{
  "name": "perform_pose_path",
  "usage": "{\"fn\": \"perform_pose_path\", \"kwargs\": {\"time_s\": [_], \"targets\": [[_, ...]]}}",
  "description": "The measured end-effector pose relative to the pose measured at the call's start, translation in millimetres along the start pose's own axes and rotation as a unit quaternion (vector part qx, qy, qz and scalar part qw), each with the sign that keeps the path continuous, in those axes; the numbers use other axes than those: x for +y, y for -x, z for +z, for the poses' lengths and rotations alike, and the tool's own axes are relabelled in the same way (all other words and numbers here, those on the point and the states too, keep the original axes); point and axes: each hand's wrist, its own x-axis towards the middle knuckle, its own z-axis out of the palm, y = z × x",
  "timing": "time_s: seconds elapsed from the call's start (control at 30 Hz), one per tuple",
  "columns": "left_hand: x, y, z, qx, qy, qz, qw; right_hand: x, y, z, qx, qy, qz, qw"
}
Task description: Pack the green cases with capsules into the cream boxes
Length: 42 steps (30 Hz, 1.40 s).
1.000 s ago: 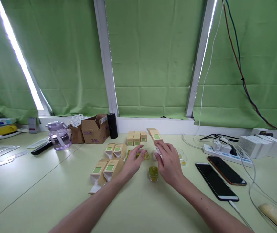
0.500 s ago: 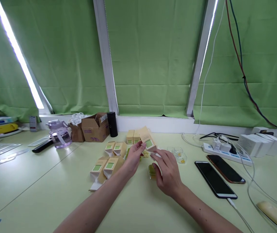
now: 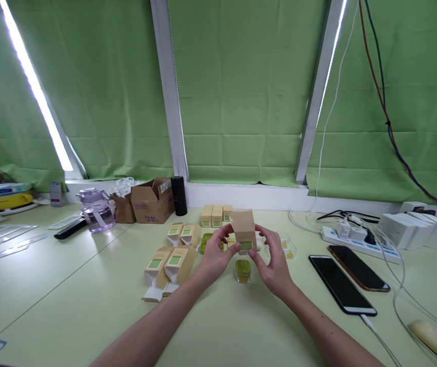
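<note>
My left hand [image 3: 214, 257] and my right hand [image 3: 275, 262] together hold a small tan carton with a green label [image 3: 244, 230], lifted upright above the table. Fingers of both hands pinch its lower end. Directly below it a small jar with green contents [image 3: 242, 270] stands on the table. Several open cartons of the same kind [image 3: 170, 265] lie to the left, two more [image 3: 183, 234] behind them. Three closed ones [image 3: 215, 215] stand in a row at the back. Clear plastic inserts [image 3: 285, 247] lie just right of my hands.
Two phones [image 3: 342, 290] lie to the right, one on a cable, with a power strip [image 3: 359, 240] and white boxes [image 3: 413, 229] behind. At the left back stand a brown cardboard box [image 3: 151, 201], a black cylinder [image 3: 179, 195] and a purple jug [image 3: 96, 210].
My right hand lifted the carton from the table, my left hand joined it, and the carton has been turned upright between both hands above the jar.
</note>
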Motion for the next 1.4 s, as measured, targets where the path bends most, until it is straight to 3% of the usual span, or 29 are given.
{"fn": "perform_pose_path", "kwargs": {"time_s": [0.17, 0.27, 0.37, 0.5, 0.6, 0.7, 0.8, 0.97, 1.07, 1.17, 1.27, 1.4], "targets": [[13, 6, -2.8, 0.007, -0.138, 0.178, 0.974, 6, 0, -7, 0.031, 0.037, -0.090, 0.995], [20, 9, -7.1, 0.002, -0.230, 0.324, 0.917, 13, 0, -10, 0.047, 0.060, -0.119, 0.990], [15, 15, -11.5, 0.013, -0.307, 0.422, 0.853, 19, 1, -11, 0.046, 0.074, -0.123, 0.988], [3, 23, -15.0, 0.068, -0.365, 0.462, 0.805, 19, 4, -10, 0.042, 0.089, -0.137, 0.986], [-2, 26, -16.3, 0.094, -0.377, 0.467, 0.794, 16, 5, -10, 0.036, 0.093, -0.151, 0.983], [-5, 26, -16.9, 0.079, -0.372, 0.472, 0.795, 13, 8, -8, 0.030, 0.097, -0.167, 0.981], [-5, 25, -16.1, 0.059, -0.346, 0.462, 0.814, 11, 10, -7, 0.030, 0.096, -0.178, 0.979], [1, 25, -12.1, 0.030, -0.245, 0.396, 0.885, 9, 12, -5, 0.043, 0.080, -0.185, 0.979], [3, 26, -8.5, 0.042, -0.181, 0.325, 0.927, 8, 13, -3, 0.052, 0.078, -0.171, 0.981], [0, 26, -4.1, 0.054, -0.036, 0.216, 0.974, 7, 13, -2, 0.052, 0.071, -0.160, 0.983], [-3, 24, -1.6, 0.036, 0.101, 0.117, 0.987, 7, 13, -2, 0.043, 0.054, -0.150, 0.986], [-2, 20, -2.4, 0.028, 0.181, 0.048, 0.982, 6, 13, -2, 0.023, 0.042, -0.139, 0.989]]}}
